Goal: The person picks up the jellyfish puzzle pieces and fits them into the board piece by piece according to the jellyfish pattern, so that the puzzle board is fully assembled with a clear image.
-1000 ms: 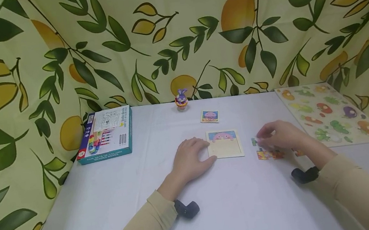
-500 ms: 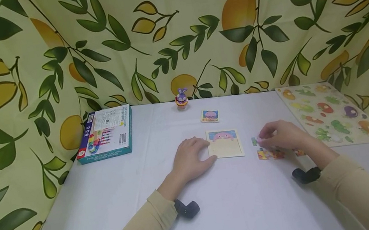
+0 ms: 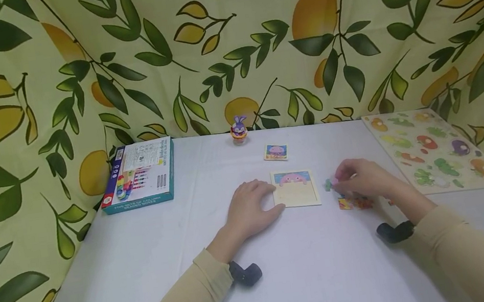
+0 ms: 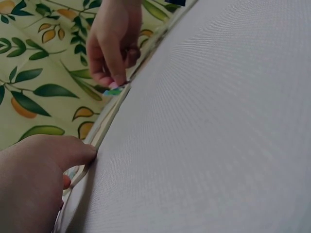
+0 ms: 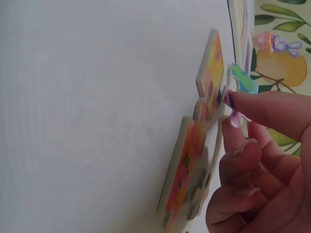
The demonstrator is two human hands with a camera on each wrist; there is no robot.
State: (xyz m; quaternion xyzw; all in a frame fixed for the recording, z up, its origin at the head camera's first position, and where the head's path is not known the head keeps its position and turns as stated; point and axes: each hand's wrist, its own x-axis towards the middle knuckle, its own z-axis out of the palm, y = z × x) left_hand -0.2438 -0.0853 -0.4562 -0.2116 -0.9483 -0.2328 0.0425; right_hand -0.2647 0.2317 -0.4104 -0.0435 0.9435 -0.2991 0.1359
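Observation:
A pink and green jigsaw piece (image 3: pixel 328 185) is pinched between the thumb and fingers of my right hand (image 3: pixel 364 178), right of the puzzle tray. The right wrist view shows this jigsaw piece (image 5: pixel 245 81) lifted at one edge, close to the loose pieces (image 5: pixel 187 165). My left hand (image 3: pixel 250 211) rests at the left edge of the square wooden puzzle tray (image 3: pixel 297 196), its thumb (image 4: pixel 80 151) touching the rim. Pink creature artwork fills the tray's upper part; its lower part is bare wood. Orange and yellow pieces (image 3: pixel 345 203) lie below my right hand, which partly hides them.
A small picture card (image 3: pixel 276 152) lies behind the tray, and a purple rabbit figure (image 3: pixel 238 131) stands at the table's back edge. To the left is a boxed set (image 3: pixel 138 176). A vegetable picture board (image 3: pixel 439 149) lies at right, close to my right forearm.
My right hand has moved slightly left toward the tray, and the pink and green piece has shifted left with it. My left hand stays at the tray's edge.

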